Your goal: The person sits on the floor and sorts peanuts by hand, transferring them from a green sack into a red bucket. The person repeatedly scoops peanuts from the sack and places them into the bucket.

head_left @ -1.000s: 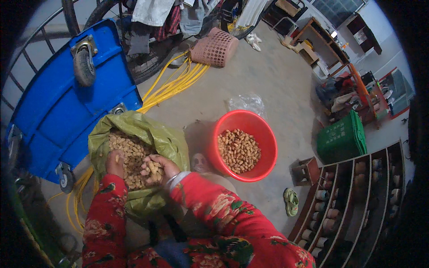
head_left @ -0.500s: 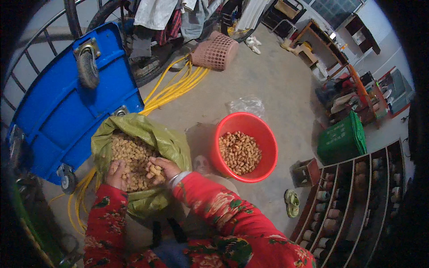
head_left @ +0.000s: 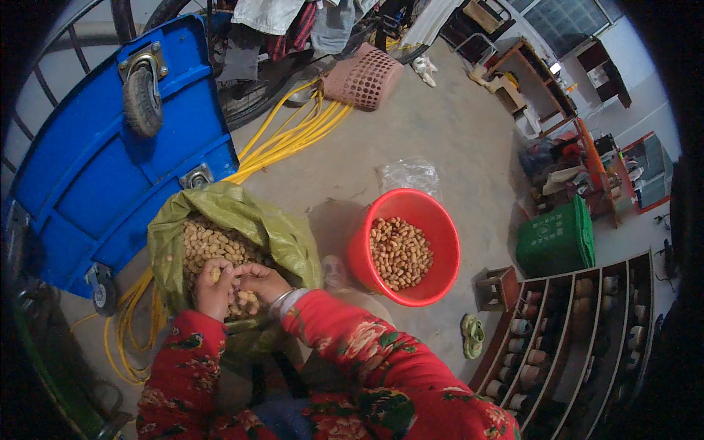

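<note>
Peanuts [head_left: 209,242] are filling 1 olive-green sack [head_left: 282,231], its mouth facing upward, its body bulging to the right. 2 hands are meeting over that opening! The left hand [head_left: 214,293] is pinching 1 pale peanut [head_left: 215,274], its long axis apparently running away from the person, though it's small to judge. The right hand [head_left: 265,284] is curling around several more peanuts [head_left: 248,302], lying at mixed angles, too bunched to count, fingertips just beside the left hand's.

Over to the right, 1 red basin [head_left: 358,253] is holding a heap of peanuts [head_left: 400,253], too many to count, pointing every way. Sack rim is ringing the hands, the right wrist crossing near its right edge. 1 blue platform [head_left: 110,169] is crowding the sack's left; a narrow floor strip is separating sack and basin, and concrete floor [head_left: 455,132] is widening beyond the basin.
</note>
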Demonstrator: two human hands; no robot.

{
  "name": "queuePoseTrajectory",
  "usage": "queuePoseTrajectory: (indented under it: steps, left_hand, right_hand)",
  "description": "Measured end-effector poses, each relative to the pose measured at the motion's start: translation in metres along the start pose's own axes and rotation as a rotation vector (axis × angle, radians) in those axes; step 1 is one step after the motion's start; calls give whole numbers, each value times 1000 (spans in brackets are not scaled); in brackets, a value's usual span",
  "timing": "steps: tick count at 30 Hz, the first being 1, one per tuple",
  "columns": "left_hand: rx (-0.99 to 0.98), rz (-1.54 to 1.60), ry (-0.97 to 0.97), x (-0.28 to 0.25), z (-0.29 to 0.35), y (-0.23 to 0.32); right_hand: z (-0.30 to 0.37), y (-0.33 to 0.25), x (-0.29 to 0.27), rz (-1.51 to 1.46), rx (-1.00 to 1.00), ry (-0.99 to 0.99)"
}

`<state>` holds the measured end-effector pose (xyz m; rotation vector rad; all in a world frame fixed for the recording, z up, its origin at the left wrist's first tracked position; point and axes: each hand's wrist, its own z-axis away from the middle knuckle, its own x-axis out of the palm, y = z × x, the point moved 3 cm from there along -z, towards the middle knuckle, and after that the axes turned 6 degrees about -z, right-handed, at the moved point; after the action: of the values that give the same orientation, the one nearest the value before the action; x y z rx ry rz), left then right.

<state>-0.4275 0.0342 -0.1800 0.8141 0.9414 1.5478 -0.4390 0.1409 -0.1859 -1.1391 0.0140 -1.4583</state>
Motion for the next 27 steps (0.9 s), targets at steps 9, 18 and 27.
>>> queuePoseTrajectory:
  steps: [9,18,27]
  left_hand:
    - [34,12,-29,3,12,15]
    - [56,-57,-68,5,10,11]
    - [138,-129,-23,6,10,12]
  right_hand:
    - [-2,10,-6,-48,8,69]
    - [-2,5,-17,-175,-76,179]
    - [1,2,-8,-153,-95,131]
